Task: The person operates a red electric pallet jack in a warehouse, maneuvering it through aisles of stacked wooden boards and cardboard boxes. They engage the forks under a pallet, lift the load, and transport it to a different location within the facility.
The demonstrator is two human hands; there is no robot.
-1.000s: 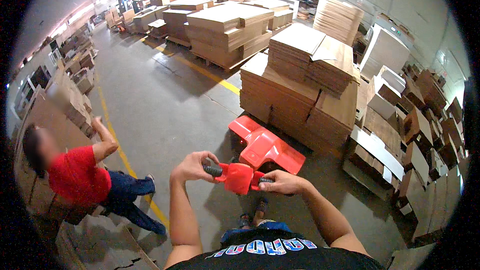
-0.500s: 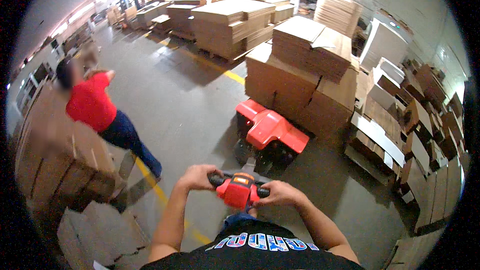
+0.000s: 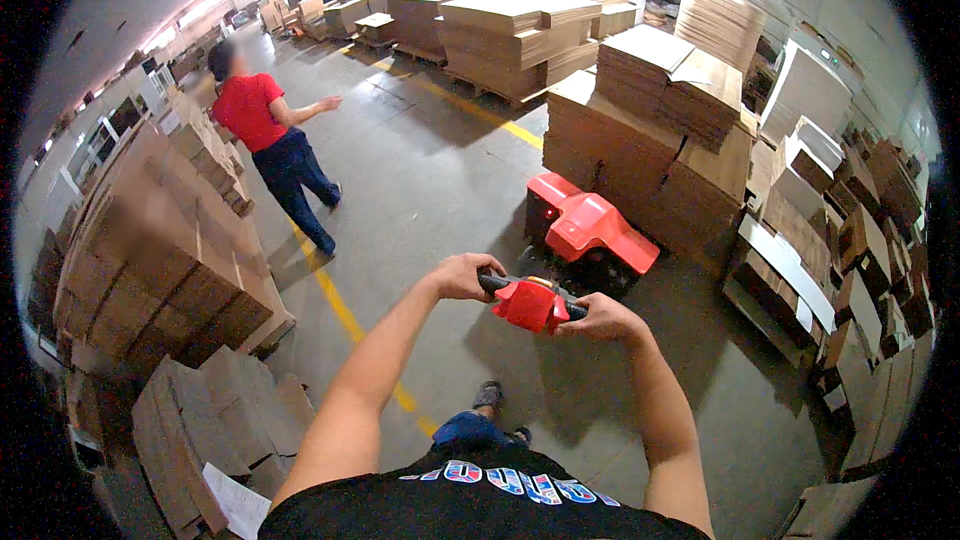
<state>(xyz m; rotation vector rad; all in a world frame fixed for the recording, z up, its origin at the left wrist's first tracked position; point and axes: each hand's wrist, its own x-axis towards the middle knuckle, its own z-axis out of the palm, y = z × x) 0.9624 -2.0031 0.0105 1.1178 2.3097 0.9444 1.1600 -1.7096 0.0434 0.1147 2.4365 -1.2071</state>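
Observation:
A red pallet jack (image 3: 590,223) stands ahead of me, with a red and black control handle (image 3: 527,306) reaching back between my hands. My left hand (image 3: 465,277) is wrapped round the handle's left black grip. Round the right black grip closes my right hand (image 3: 606,319). Both arms are stretched forward. Against the jack's far side rises a tall load of stacked brown cardboard sheets (image 3: 640,155); the forks are hidden from view.
At the left, a person in a red shirt (image 3: 250,112) walks near cardboard stacks (image 3: 165,260). A yellow floor line (image 3: 340,305) runs beside me. More stacked cardboard (image 3: 510,35) stands ahead, and piled boards (image 3: 785,270) line the right side.
The handle now sits farther from my body, with my arms stretched out more. The person in red has walked farther ahead. My view has shifted to the left.

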